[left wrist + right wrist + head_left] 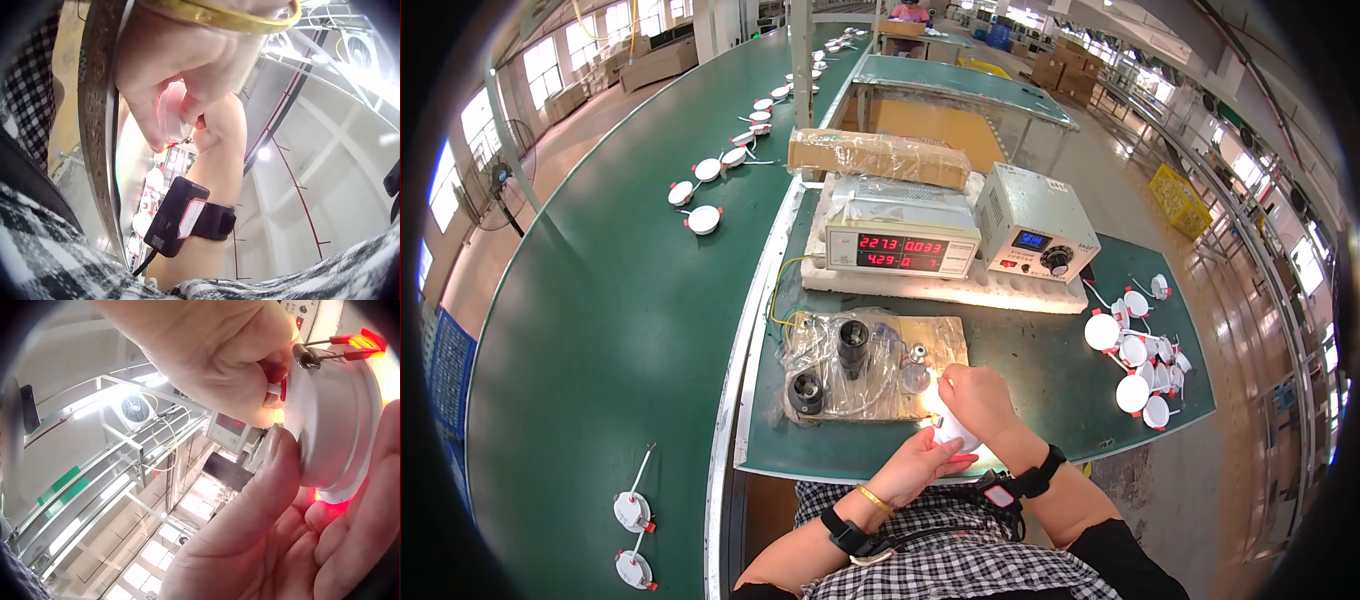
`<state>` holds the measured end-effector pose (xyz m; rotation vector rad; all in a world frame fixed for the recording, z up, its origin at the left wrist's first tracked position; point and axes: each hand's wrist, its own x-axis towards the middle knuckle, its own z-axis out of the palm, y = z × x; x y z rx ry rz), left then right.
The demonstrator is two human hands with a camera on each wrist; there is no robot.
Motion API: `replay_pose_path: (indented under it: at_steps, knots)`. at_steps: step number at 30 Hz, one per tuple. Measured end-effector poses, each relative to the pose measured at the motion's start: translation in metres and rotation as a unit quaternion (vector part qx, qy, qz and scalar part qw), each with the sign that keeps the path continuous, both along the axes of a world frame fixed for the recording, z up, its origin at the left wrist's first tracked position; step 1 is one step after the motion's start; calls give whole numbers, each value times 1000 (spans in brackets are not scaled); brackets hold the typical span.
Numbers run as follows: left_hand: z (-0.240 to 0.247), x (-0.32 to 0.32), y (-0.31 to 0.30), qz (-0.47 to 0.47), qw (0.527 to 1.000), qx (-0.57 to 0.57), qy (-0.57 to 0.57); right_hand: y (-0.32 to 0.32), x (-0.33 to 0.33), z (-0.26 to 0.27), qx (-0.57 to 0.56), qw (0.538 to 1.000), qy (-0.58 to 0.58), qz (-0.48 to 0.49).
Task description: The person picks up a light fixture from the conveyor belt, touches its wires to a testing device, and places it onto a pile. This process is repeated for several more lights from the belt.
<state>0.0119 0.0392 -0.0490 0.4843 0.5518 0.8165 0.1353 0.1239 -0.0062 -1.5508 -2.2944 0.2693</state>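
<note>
A round white downlight point(953, 432), glowing and fitted with red-tipped spring clips, is in both hands near the table's front edge. My left hand point(913, 466) grips its rim, thumb on one side and fingers on the other. The right hand point(980, 402) is curled at the back of the lamp, pinching the short white cable point(274, 389) that comes out there; the cable's far end is hidden. One wire spring clip point(306, 356) shows clearly in the right wrist view. Just beyond the hands lies a plastic-wrapped board point(880, 395) with black lamp sockets point(853, 345) on it.
A power meter point(900, 250) with red digits stands behind the board, beside a grey supply box point(1035, 225) with a knob. Several downlights point(1135, 350) are piled on the right. More lie along the green conveyor point(600, 330) on the left, past a metal rail point(745, 330).
</note>
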Motion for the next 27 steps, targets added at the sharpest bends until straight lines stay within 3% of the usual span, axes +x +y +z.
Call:
replay_pose_path:
  at_steps: [21, 27]
  knots:
    - [10, -3, 0, 3, 1000, 13, -3, -2, -4, 7, -42, 999, -5, -11]
    - [5, 2, 0, 11, 1000, 7, -1, 3, 1, -13, 7, 1000, 4, 9]
